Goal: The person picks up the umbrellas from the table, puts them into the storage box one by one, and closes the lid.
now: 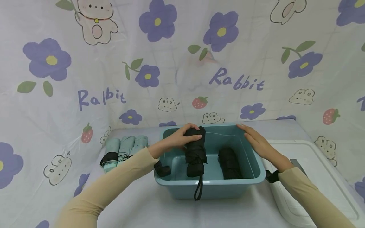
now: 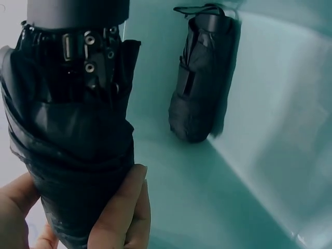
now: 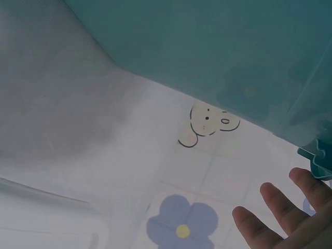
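Note:
My left hand [image 1: 185, 136] grips a folded black umbrella [image 1: 196, 152] by its far end, above the inside of a blue-green plastic bin [image 1: 209, 190]. The umbrella's handle end points toward me, and its wrist strap dangles over the bin's near rim. In the left wrist view, fingers and thumb wrap the cloth of the held umbrella [image 2: 78, 129]. A second folded black umbrella [image 1: 229, 163] lies on the bin floor at the right. My right hand [image 1: 258, 142] rests at the bin's right rim with its fingers extended; the right wrist view shows those fingers spread beside the bin wall [image 3: 207, 57].
Several rolled light-green umbrellas [image 1: 125, 148] with dark bands lie left of the bin. A white lid [image 1: 313, 177] lies flat at the right, under my right forearm. Behind the table hangs a printed cloth [image 1: 182, 63] with flowers and rabbits.

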Motion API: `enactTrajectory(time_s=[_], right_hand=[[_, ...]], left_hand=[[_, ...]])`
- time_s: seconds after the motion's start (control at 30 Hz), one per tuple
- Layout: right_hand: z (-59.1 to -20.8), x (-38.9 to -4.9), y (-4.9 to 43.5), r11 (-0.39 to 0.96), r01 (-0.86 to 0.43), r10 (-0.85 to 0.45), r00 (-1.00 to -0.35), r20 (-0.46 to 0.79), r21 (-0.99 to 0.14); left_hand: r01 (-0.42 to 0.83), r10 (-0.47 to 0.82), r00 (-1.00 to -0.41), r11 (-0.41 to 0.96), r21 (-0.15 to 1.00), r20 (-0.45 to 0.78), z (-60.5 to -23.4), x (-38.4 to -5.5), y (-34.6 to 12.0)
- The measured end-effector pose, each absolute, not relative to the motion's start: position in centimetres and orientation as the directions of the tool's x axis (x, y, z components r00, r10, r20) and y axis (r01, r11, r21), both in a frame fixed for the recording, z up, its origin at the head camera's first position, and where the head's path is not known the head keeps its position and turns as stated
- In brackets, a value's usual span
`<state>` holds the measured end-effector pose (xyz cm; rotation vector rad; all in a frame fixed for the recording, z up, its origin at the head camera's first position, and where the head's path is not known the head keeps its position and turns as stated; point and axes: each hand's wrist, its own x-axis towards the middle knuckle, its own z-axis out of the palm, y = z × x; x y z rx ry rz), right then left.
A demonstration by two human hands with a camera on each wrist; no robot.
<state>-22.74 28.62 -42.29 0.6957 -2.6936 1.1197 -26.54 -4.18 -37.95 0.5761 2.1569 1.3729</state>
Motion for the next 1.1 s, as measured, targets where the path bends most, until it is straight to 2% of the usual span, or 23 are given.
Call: enactTrajectory(time_s=[0.53, 0.87, 1.1], right_hand=[[-42.4, -22.8, 28.7, 0.619, -0.455, -0.355, -0.889, 0.289, -0.641], [-42.4, -23.1, 28.7, 0.628, -0.449, -0.349, -0.893, 0.286, -0.636], [-42.5, -22.9, 29.0, 0.612, -0.447, -0.353, -0.893, 0.281, -0.653]], left_hand=[[0.013, 0.602, -0.772, 0.334, 0.943, -0.202, -40.5, -26.4, -1.0], [0.027, 0.590, -0.782, 0.357, 0.934, -0.203, -41.8, -26.7, 0.9], [-0.018, 0.559, -0.787, 0.403, 0.915, -0.261, -43.5, -27.0, 2.5]])
